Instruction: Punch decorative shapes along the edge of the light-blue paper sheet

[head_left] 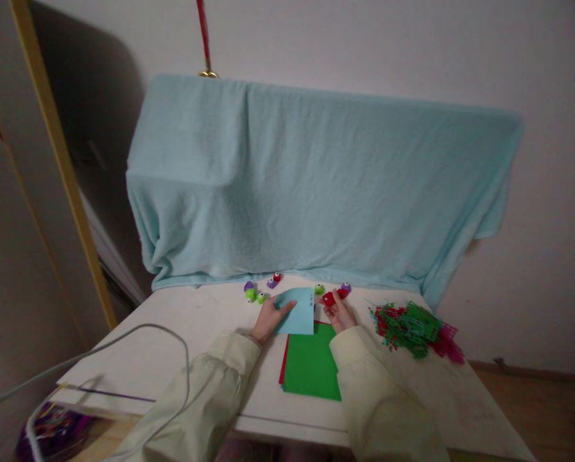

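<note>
A pale-blue, soft-looking fabric cover (326, 186) hangs behind the work area, its lower edge meeting the far side of a flat white tabletop (196, 321). On the right of the tabletop lies a tangled pile of openwork sheets in green, red and pink (415, 327). At the near centre lies a stack of rectangular coloured sheets (311, 369): green on top, with a red margin exposed along the left and a trace of blue at the lower left corner.

A plain light-blue rectangular paper sheet (297, 317) is positioned above the tabletop, overlapping the far end of the stack. Its surface is matte and uniform; a short column of small marks runs near its upper right edge. Whether these are holes or print cannot be determined.

The left hand (269, 317) is clamped on the left side of this sheet, thumb on the upper face. The right hand (339, 314) grips a small rounded red piece with a white eye-like spot (328, 299) just beside the sheet's right edge. Similar small pieces stand near the cover: a green-and-purple group (251, 294) at left, a red-and-purple pair (274, 280), and a single green one (319, 289).
</note>
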Available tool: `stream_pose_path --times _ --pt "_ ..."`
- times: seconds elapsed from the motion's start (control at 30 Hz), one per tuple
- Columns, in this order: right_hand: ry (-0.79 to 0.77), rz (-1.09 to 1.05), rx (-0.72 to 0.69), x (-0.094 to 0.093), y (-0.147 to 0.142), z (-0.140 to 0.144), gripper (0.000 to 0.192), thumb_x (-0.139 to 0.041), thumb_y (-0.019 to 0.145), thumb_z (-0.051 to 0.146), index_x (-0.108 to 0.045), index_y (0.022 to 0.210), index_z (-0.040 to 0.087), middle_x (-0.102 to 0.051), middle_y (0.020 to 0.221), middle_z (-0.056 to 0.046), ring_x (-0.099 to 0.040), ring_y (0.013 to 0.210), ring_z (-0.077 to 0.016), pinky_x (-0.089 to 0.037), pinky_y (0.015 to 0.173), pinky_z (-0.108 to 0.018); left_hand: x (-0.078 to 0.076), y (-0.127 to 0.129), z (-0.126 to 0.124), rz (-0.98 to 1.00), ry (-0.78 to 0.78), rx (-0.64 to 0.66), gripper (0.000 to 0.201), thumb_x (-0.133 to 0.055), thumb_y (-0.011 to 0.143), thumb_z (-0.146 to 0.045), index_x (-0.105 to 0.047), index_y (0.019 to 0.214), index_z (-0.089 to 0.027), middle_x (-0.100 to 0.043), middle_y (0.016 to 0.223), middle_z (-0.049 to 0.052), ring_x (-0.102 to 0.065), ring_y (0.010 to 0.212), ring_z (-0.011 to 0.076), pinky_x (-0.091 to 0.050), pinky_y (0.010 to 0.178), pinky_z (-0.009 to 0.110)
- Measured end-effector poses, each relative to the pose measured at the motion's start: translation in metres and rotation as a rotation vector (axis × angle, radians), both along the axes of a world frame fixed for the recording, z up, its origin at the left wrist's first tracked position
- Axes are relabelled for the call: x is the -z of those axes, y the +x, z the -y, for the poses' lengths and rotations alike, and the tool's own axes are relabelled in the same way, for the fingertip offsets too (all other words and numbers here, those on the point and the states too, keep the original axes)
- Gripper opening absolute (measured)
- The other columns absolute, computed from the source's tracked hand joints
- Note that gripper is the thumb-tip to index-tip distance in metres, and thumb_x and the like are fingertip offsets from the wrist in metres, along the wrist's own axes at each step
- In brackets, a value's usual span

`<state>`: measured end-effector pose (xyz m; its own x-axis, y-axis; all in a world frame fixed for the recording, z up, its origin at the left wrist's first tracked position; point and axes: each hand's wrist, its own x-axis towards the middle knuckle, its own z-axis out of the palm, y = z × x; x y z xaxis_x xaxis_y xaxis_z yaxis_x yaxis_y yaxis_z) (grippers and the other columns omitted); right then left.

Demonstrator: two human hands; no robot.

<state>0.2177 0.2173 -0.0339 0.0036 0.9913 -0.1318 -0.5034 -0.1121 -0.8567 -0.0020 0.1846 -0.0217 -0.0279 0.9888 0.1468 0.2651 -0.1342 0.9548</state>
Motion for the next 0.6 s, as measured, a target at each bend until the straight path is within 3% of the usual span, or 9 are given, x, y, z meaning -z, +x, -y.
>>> stream_pose_path --times 0.1,0.17,0.27,0.37,0.47,0.6 --pt "0.079 0.153 0.048 -0.006 -0.003 0.004 0.040 -0.073 0.069 0.051 -0.062 0.085 0.016 -0.071 0.081 -0.010 -0.060 0.054 -0.0145 -0.049 0.050 -0.027 -0.001 0.000 0.000 -0.001 -0.004 -0.002 0.046 -0.063 0.073 -0.055 -0.069 0.086 -0.012 -0.070 0.073 0.005 -0.062 0.065 0.0192 -0.048 0.057 0.027" --pt "0.224 0.382 0.211 -0.009 -0.004 0.006 0.041 -0.069 0.072 0.052 -0.061 0.093 0.018 -0.069 0.086 -0.008 -0.059 0.056 -0.0152 -0.047 0.051 -0.028 -0.001 0.001 0.000 -0.001 -0.007 -0.006 0.045 -0.063 0.073 -0.055 -0.069 0.086 -0.012 -0.070 0.072 0.004 -0.061 0.064 0.0185 -0.047 0.056 0.026" --pt "0.430 0.858 0.444 -0.004 0.001 0.007 0.038 -0.065 0.074 0.052 -0.064 0.096 0.020 -0.063 0.098 -0.009 -0.060 0.071 -0.0182 -0.048 0.065 -0.032 -0.002 0.001 0.001 0.000 -0.005 -0.026 0.044 -0.063 0.073 -0.054 -0.069 0.085 -0.013 -0.069 0.072 0.004 -0.061 0.063 0.0177 -0.047 0.056 0.026" --pt "0.510 1.231 0.410 0.006 0.009 0.004 0.033 -0.065 0.074 0.050 -0.067 0.083 0.019 -0.059 0.095 -0.011 -0.057 0.082 -0.0226 -0.046 0.075 -0.035 -0.003 0.001 0.001 0.001 0.005 -0.017 0.043 -0.064 0.074 -0.053 -0.069 0.084 -0.012 -0.069 0.072 0.004 -0.061 0.063 0.0177 -0.047 0.056 0.026" --pt "0.521 1.329 0.364 0.013 0.012 0.000 0.033 -0.061 0.077 0.049 -0.068 0.082 0.017 -0.058 0.086 -0.010 -0.056 0.076 -0.0213 -0.045 0.071 -0.034 -0.003 0.001 0.002 0.004 0.011 -0.001 0.043 -0.063 0.075 -0.053 -0.069 0.086 -0.012 -0.069 0.074 0.005 -0.061 0.065 0.0181 -0.047 0.057 0.026" --pt "0.530 1.162 0.474 0.010 0.008 -0.002 0.038 -0.061 0.078 0.052 -0.067 0.090 0.017 -0.059 0.086 -0.008 -0.051 0.061 -0.0151 -0.045 0.066 -0.032 -0.001 0.001 0.001 -0.017 0.008 -0.015 0.044 -0.062 0.075 -0.053 -0.068 0.083 -0.011 -0.068 0.073 0.005 -0.061 0.065 0.0189 -0.046 0.055 0.026"
